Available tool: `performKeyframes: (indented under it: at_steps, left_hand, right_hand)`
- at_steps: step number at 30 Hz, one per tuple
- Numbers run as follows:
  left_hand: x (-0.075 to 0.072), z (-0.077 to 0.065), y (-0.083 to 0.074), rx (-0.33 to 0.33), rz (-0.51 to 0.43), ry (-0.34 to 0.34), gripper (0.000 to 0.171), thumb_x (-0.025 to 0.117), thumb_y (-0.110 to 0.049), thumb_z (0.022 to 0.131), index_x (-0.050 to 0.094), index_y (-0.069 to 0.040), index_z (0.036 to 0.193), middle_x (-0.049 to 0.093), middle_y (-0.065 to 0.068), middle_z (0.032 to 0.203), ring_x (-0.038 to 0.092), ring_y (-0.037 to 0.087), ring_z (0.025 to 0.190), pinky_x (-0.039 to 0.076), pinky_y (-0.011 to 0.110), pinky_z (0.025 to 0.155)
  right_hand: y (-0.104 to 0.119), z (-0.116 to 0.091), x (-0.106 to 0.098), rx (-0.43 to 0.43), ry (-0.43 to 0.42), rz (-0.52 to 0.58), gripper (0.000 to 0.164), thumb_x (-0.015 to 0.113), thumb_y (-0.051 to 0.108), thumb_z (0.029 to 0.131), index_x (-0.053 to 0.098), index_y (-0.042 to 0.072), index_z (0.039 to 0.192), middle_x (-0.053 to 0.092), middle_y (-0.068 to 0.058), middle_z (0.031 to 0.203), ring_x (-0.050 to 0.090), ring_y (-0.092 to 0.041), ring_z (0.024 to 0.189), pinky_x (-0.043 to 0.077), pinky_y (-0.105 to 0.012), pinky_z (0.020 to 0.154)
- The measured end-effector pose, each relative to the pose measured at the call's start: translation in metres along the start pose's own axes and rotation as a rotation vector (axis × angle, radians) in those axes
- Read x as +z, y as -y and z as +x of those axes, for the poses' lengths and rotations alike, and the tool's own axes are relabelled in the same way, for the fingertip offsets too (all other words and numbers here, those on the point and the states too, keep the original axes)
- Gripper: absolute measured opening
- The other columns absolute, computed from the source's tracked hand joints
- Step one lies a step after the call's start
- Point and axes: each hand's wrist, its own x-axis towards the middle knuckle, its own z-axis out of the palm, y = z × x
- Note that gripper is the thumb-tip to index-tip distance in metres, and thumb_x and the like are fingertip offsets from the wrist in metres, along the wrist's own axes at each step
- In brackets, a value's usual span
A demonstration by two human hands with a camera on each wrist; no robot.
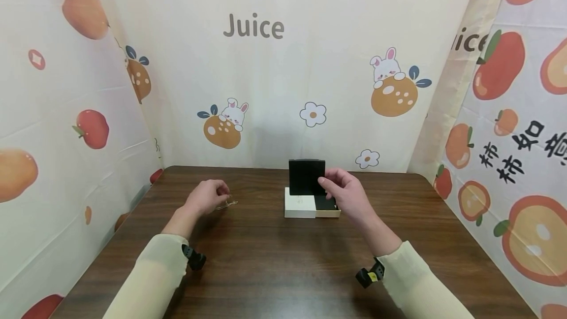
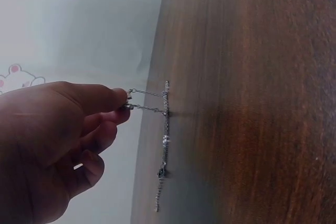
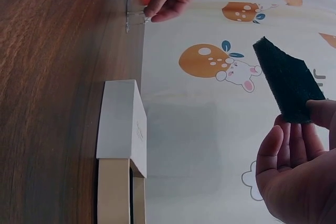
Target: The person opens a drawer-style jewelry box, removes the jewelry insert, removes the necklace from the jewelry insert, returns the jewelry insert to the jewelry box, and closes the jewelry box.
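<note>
Between thumb and index finger, my left hand (image 1: 208,197) pinches part of a thin silvery jewellery chain (image 2: 166,140). Two strands run from the fingertips to the table, where the rest of the chain lies. Whether it is a bracelet or a necklace I cannot tell. My right hand (image 1: 345,191) holds a flat black foam pad (image 1: 305,177) by its edge, upright above a small jewellery box. That box has a white sleeve (image 1: 299,206) and a drawer (image 1: 328,213) partly slid out to the right, its inside dark. In the right wrist view the pad (image 3: 291,82) has one slanted corner.
Everything rests on a dark brown wooden table (image 1: 266,270). Fruit-printed curtains (image 1: 274,73) hang behind it and along both sides. Each wrist carries a small black camera (image 1: 194,258) on a strap.
</note>
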Motion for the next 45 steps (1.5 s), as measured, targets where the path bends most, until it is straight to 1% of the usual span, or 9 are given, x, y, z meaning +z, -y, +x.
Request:
performKeyframes:
  at_steps: [5, 14, 18, 24, 28, 33, 36, 40, 45]
  left_hand:
    - [0.002, 0.0, 0.002, -0.01, 0.007, 0.035, 0.005, 0.075, -0.013, 0.102, 0.076, -0.011, 0.098, 0.072, 0.005, 0.092, 0.063, 0.02, 0.081, 0.054, 0.036, 0.072]
    - [0.003, -0.004, 0.004, -0.02, 0.049, 0.08, 0.008, 0.078, -0.012, 0.1, 0.074, -0.011, 0.093, 0.07, 0.004, 0.089, 0.06, 0.021, 0.081, 0.053, 0.037, 0.074]
    - [0.003, -0.005, 0.005, -0.025, 0.054, 0.088, 0.01, 0.078, -0.013, 0.101, 0.074, -0.011, 0.091, 0.068, 0.004, 0.087, 0.059, 0.021, 0.08, 0.051, 0.036, 0.072]
    - [0.004, -0.005, 0.007, -0.074, 0.058, 0.103, 0.011, 0.077, -0.017, 0.101, 0.074, -0.012, 0.092, 0.068, 0.004, 0.088, 0.06, 0.021, 0.081, 0.05, 0.036, 0.072]
    - [0.002, -0.004, 0.006, -0.086, 0.053, 0.097, 0.011, 0.075, -0.02, 0.102, 0.076, -0.011, 0.096, 0.071, 0.006, 0.09, 0.062, 0.023, 0.082, 0.052, 0.037, 0.073]
    - [0.003, -0.001, 0.002, -0.061, 0.048, 0.073, 0.013, 0.075, -0.023, 0.102, 0.077, -0.01, 0.102, 0.073, 0.006, 0.093, 0.063, 0.022, 0.083, 0.055, 0.039, 0.075]
    - [0.005, 0.0, -0.002, -0.04, 0.044, 0.042, 0.015, 0.076, -0.024, 0.102, 0.078, -0.009, 0.106, 0.074, 0.006, 0.097, 0.064, 0.022, 0.085, 0.058, 0.041, 0.079]
    - [0.007, 0.001, -0.011, 0.0, 0.037, 0.009, 0.02, 0.075, -0.023, 0.103, 0.078, -0.007, 0.115, 0.077, 0.008, 0.105, 0.068, 0.023, 0.093, 0.061, 0.046, 0.087]
    - [0.01, 0.003, -0.026, 0.054, -0.002, 0.002, 0.03, 0.074, -0.021, 0.104, 0.076, -0.004, 0.128, 0.077, 0.013, 0.119, 0.072, 0.027, 0.106, 0.062, 0.051, 0.096]
  right_hand:
    - [0.0, 0.0, 0.0, -0.009, 0.004, 0.004, 0.03, 0.07, 0.025, 0.11, 0.066, 0.001, 0.128, 0.064, 0.0, 0.108, 0.061, -0.018, 0.084, 0.056, -0.025, 0.077]
    - [0.0, 0.0, 0.0, -0.011, 0.005, 0.0, 0.029, 0.069, 0.024, 0.11, 0.066, 0.001, 0.128, 0.064, 0.0, 0.108, 0.061, -0.018, 0.085, 0.058, -0.027, 0.079]
    - [-0.001, -0.001, 0.0, -0.01, 0.005, 0.004, 0.028, 0.069, 0.023, 0.11, 0.066, 0.001, 0.128, 0.064, 0.0, 0.108, 0.061, -0.018, 0.084, 0.058, -0.028, 0.079]
    - [-0.001, -0.002, 0.0, -0.009, 0.004, 0.012, 0.028, 0.069, 0.022, 0.11, 0.066, 0.001, 0.128, 0.064, 0.0, 0.108, 0.061, -0.017, 0.083, 0.058, -0.027, 0.078]
    - [0.0, -0.002, -0.001, -0.007, -0.002, 0.008, 0.029, 0.069, 0.024, 0.11, 0.066, 0.001, 0.128, 0.063, 0.001, 0.107, 0.061, -0.016, 0.083, 0.055, -0.025, 0.073]
    - [0.001, -0.001, -0.002, 0.007, -0.012, 0.002, 0.03, 0.069, 0.026, 0.11, 0.066, 0.002, 0.128, 0.063, 0.0, 0.106, 0.061, -0.017, 0.082, 0.052, -0.024, 0.068]
    - [0.001, -0.001, -0.003, 0.011, -0.013, -0.002, 0.031, 0.07, 0.027, 0.11, 0.066, 0.002, 0.129, 0.062, 0.0, 0.107, 0.061, -0.018, 0.083, 0.053, -0.023, 0.068]
    - [0.002, 0.0, -0.003, 0.007, -0.021, -0.005, 0.03, 0.069, 0.025, 0.11, 0.066, 0.001, 0.128, 0.063, -0.001, 0.107, 0.061, -0.018, 0.083, 0.057, -0.025, 0.075]
    - [0.004, 0.001, -0.004, 0.009, -0.029, 0.003, 0.029, 0.07, 0.023, 0.109, 0.066, 0.001, 0.127, 0.063, -0.001, 0.108, 0.061, -0.018, 0.082, 0.057, -0.026, 0.079]
